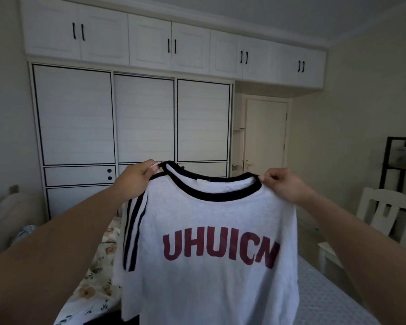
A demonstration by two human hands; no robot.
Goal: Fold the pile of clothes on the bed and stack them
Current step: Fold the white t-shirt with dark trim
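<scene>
A white T-shirt (209,231) with a black collar, black sleeve stripes and dark red letters hangs upright in front of me, above the bed. My left hand (136,179) pinches its left shoulder beside the collar. My right hand (284,184) pinches the right shoulder at the collar's other end. The shirt hangs spread between both hands and hides most of the bed below. No pile or stack of clothes shows.
A floral cloth (96,277) lies on the bed at lower left, and the pale mattress (326,296) shows at lower right. A white wardrobe (131,118) fills the far wall. A white chair (384,216) and a black shelf (396,160) stand at right.
</scene>
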